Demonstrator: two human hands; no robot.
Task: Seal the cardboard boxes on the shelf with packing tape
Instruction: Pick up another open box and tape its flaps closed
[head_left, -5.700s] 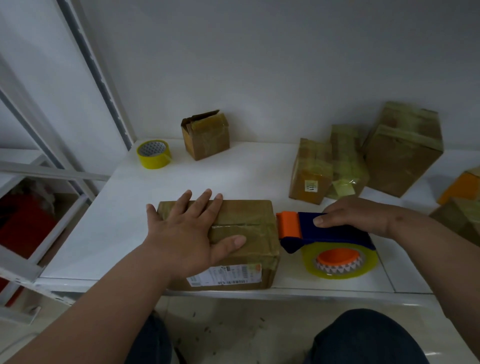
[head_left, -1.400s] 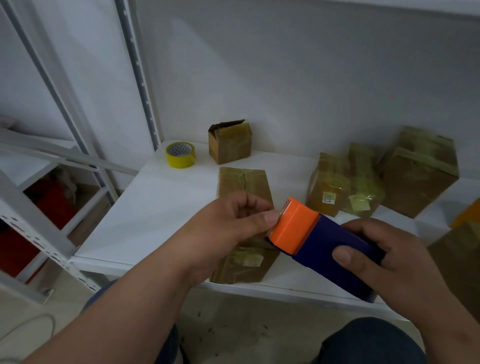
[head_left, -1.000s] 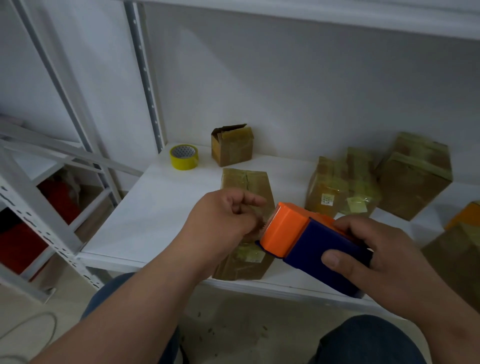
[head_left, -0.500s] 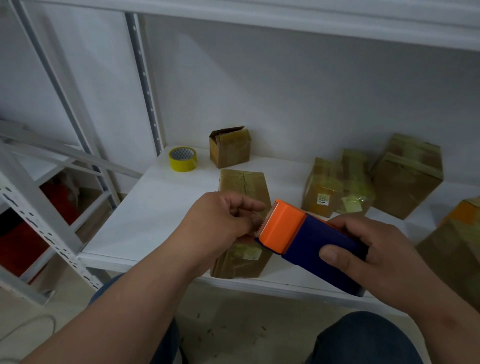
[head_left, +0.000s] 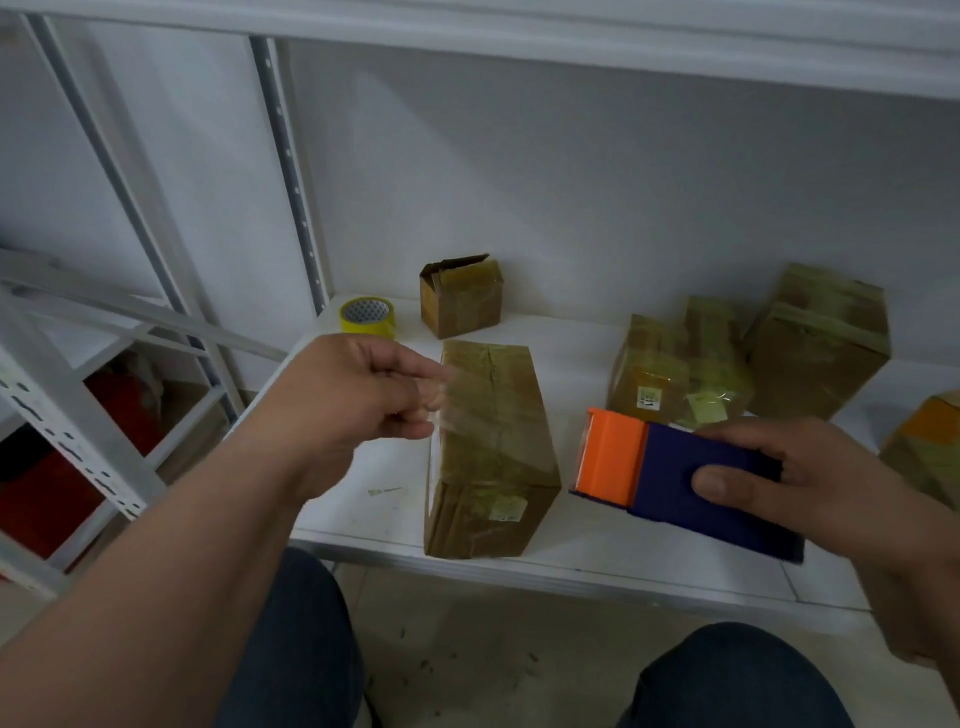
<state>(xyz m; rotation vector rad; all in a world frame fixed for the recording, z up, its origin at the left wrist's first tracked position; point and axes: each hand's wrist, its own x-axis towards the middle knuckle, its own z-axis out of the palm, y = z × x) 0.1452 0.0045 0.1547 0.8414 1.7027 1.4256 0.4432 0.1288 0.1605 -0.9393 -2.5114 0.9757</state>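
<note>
Your left hand pinches the free end of clear tape drawn across from the tape dispenser, which your right hand grips around its blue body. The long cardboard box lies on the shelf between and beneath both hands, its long axis running away from you, so the strip should probably turn to follow that seam.
</note>
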